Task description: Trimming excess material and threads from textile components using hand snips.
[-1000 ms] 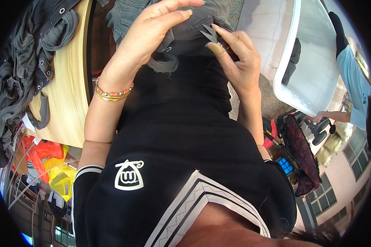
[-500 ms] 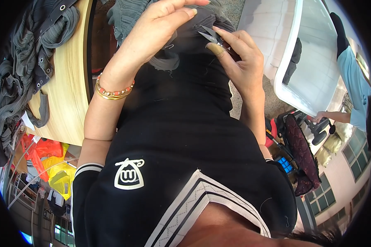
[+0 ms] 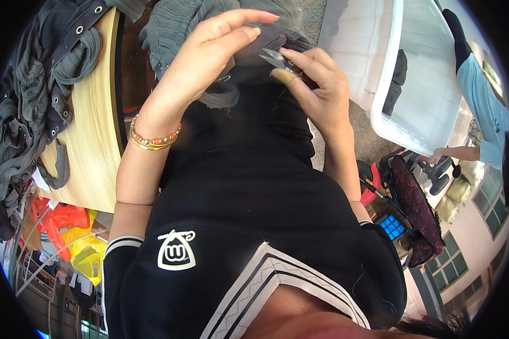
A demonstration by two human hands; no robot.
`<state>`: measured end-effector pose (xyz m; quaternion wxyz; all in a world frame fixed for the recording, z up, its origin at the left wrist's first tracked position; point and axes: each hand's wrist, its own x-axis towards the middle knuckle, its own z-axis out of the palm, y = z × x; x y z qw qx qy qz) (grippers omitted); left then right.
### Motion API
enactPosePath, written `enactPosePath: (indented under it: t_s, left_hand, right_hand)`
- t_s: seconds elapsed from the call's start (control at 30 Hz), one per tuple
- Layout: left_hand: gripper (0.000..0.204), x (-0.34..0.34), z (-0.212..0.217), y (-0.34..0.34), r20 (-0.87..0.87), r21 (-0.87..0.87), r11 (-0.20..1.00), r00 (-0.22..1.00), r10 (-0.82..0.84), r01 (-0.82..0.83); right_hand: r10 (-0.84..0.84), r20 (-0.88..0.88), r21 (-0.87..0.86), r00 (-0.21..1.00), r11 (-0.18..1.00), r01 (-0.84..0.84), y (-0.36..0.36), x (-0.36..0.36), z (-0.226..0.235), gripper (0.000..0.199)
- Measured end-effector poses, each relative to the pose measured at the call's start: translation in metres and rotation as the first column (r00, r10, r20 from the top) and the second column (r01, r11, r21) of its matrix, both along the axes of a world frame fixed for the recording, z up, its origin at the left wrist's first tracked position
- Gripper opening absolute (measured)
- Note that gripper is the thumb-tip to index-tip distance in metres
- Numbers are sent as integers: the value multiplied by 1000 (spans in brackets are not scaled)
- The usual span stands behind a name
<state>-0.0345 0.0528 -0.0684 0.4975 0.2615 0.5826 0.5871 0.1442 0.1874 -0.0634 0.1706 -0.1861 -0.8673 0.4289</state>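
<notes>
Grey ribbed cloth (image 3: 178, 28) lies gathered at the far end of the seated person's lap, rumpled, with a loose fold hanging toward the person's black top (image 3: 232, 169). Over its right part I see small metal snips (image 3: 274, 59), their pointed blades close together and aimed to the left. They are held in the right hand (image 3: 323, 89), pinched narrowly between the thumb, which wears a tan covering (image 3: 283, 77), and the fingers. Facing it, the left hand (image 3: 209, 50) hovers over the cloth with thumb and forefinger spread a little apart; its other fingers are hidden from me, so I cannot tell whether they grip anything. Coral-and-gold bracelets (image 3: 152, 142) circle that wrist.

To the person's left, a pale wooden table (image 3: 87, 147) carries a heap of dark grey garments (image 3: 25, 121) with metal eyelets along their bands. Below the table, red (image 3: 65, 217) and yellow (image 3: 87, 255) plastic bags sit bunched side by side. Off to the right stands a large whitish plastic tub (image 3: 382, 116) with some dark cloth (image 3: 395, 85) inside. Beyond it another person in a light blue sleeve (image 3: 481, 99) has a hand (image 3: 437, 156) at the rim. Nearer, a maroon quilted pad (image 3: 415, 206) leans beside a blue gridded object (image 3: 391, 227).
</notes>
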Motion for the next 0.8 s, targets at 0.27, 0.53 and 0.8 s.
enactPosePath:
  t_s: [0.27, 0.53, 0.8]
  left_hand:
    - [35, -2, 1, 2, 24, 18, 1000, 999, -25, 25]
    - [36, 0, 0, 3, 7, 58, 998, 1000, -29, 29]
    - [36, -2, -8, 0, 159, 109, 994, 987, -8, -9]
  right_hand:
    - [-10, -18, -37, 1000, 999, 9, 1, 1, 1, 33]
    - [3, -56, -6, 998, 1000, -3, 6, 1, -4, 29]
    - [5, -66, -22, 998, 1000, -7, 6, 1, -8, 27]
